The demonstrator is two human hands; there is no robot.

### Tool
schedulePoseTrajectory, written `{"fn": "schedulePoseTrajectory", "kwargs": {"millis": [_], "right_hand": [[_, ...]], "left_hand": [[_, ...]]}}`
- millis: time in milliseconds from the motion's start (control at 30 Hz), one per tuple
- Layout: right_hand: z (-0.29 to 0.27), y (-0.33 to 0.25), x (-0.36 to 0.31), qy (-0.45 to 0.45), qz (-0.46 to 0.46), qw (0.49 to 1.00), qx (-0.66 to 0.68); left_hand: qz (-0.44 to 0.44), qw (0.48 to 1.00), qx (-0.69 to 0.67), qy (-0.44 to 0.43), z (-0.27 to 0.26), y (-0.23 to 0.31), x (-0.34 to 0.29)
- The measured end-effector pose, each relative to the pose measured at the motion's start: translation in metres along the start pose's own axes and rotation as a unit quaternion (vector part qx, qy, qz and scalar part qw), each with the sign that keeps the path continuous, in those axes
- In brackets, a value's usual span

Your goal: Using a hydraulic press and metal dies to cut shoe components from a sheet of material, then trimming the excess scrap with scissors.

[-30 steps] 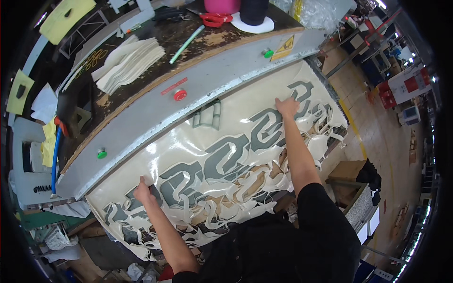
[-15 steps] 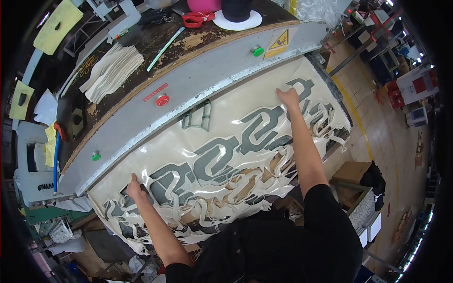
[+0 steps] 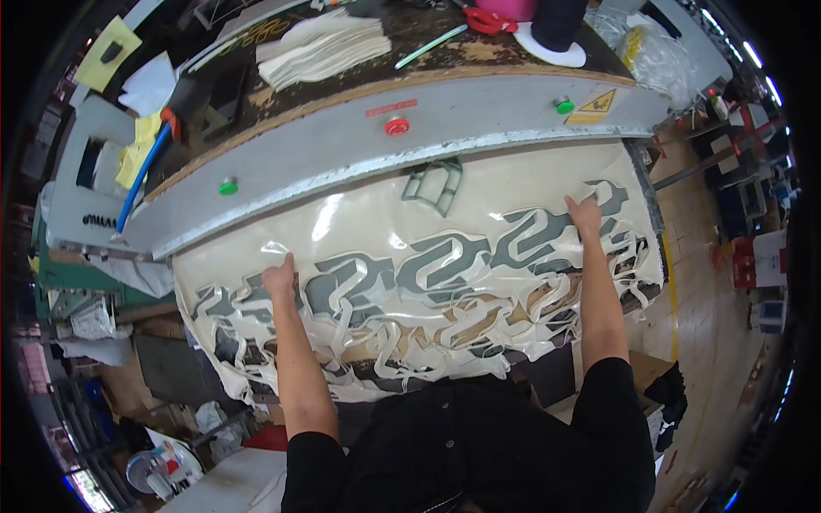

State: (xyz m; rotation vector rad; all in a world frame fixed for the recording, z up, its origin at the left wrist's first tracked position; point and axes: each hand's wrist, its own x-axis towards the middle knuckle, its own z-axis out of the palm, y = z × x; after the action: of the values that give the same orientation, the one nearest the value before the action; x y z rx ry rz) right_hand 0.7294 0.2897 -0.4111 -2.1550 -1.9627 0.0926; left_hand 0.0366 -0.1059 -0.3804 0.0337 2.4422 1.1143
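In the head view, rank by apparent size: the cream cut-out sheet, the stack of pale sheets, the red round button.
1. Cream cut-out sheet, by far the largest.
2. Stack of pale sheets.
3. Red round button, smallest.
The stack lies farther from the camera, but the order stays clear.

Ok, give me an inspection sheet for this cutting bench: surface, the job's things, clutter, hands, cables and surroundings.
Surface: grey press beam spans the bench, with a red button and two green buttons.
Job's things: cream sheet with many cut-out holes lies flat under the beam, its cut lower edge hanging in strips.
Clutter: stack of cream cut pieces, red scissors, black cone on a white disc, yellow papers.
Hands: left hand and right hand both rest on the sheet; grip cannot be told.
Cables: blue hose at the left end.
Surroundings: wooden floor on the right, boxes and bags below left.
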Motion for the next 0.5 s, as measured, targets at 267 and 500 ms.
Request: {"fn": "schedulePoseTrajectory", "kwargs": {"millis": [267,500], "right_hand": [[-0.049,0.015,-0.061,-0.060,0.062,0.996,0.033],[-0.051,0.023,-0.073,-0.070,0.044,0.996,0.023]], "left_hand": [[0.088,0.994,0.049,0.049,-0.029,-0.056,-0.053],[0.110,0.989,0.064,0.077,-0.056,-0.076,-0.083]]}}
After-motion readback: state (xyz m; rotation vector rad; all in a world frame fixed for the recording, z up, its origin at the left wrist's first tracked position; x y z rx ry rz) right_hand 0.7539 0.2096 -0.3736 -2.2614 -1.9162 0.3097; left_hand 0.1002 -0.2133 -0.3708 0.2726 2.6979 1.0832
